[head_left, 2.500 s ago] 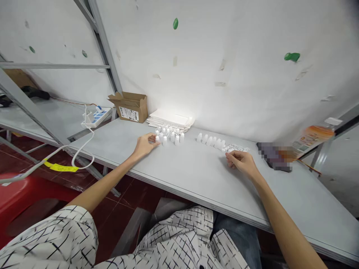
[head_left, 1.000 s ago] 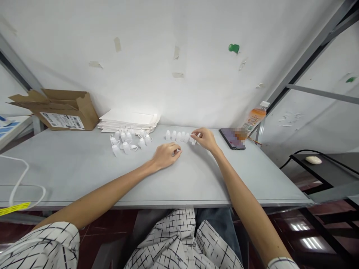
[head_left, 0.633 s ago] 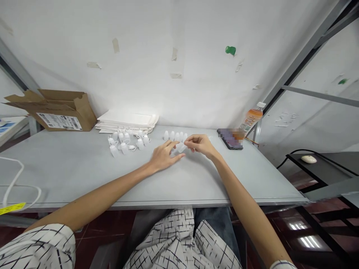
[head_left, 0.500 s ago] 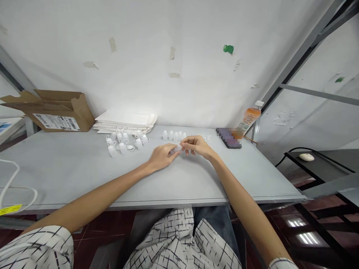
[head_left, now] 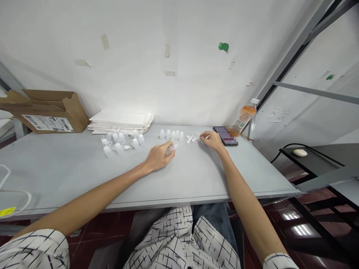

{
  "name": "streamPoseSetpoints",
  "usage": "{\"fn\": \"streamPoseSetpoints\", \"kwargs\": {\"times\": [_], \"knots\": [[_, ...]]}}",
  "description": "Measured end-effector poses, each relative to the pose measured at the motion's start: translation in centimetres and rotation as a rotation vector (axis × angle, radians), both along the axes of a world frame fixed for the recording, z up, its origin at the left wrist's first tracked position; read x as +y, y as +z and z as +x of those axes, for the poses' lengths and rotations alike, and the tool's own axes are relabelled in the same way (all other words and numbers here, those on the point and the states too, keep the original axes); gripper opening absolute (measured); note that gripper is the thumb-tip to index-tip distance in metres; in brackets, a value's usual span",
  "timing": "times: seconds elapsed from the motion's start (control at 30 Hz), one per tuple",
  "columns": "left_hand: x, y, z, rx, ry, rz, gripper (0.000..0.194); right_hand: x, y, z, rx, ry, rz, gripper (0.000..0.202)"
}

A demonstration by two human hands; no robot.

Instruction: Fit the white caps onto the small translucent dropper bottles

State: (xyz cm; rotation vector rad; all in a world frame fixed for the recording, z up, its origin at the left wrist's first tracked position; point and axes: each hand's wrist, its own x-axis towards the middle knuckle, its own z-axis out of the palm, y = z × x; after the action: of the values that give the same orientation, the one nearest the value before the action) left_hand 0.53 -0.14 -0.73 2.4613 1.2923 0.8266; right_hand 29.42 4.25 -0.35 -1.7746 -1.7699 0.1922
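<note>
My left hand is closed around a small translucent white plastic bottle, tilted to the right just above the table. My right hand is at a group of small white caps, thumb and fingers brought together at its right edge. What lies between those fingertips is too small to make out. Behind the left hand, several uncapped small bottles stand upright in a row. To the left is a cluster of small bottles with caps and loop straps, some standing and some leaning.
A stack of white sheets lies against the wall, beside an open cardboard box. At the right are a phone and an orange drink bottle. A white cable loops over the left table edge.
My right hand has left the bottle in my left hand and moved right to the caps. The left hand keeps its bottle. The view has shifted slightly.
</note>
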Motion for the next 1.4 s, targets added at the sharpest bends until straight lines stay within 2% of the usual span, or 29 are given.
{"fn": "streamPoseSetpoints", "kwargs": {"times": [0.23, 0.57, 0.8, 1.07, 1.4], "knots": [[-0.1, -0.2, 0.0, 0.018, -0.016, 0.007, 0.021, 0.1, -0.2, -0.5, -0.125, 0.011, -0.031, 0.016], [-0.2, -0.1, 0.0, 0.032, -0.025, 0.004, 0.021, 0.1, -0.1, -0.2, -0.054, -0.041, 0.021, 0.022], [-0.2, -0.2, 0.0, 0.051, -0.036, 0.042, 0.022, -0.1, 0.3, -0.2, 0.064, -0.080, 0.080, 0.019], [-0.2, -0.2, 0.0, 0.065, -0.039, 0.028, 0.022, -0.3, 0.6, -0.1, 0.079, -0.173, -0.041, 0.012], [-0.3, -0.2, 0.0, 0.084, -0.053, 0.025, 0.025, -0.3, 0.8, 0.3, 0.029, -0.194, -0.055, 0.022]]}}
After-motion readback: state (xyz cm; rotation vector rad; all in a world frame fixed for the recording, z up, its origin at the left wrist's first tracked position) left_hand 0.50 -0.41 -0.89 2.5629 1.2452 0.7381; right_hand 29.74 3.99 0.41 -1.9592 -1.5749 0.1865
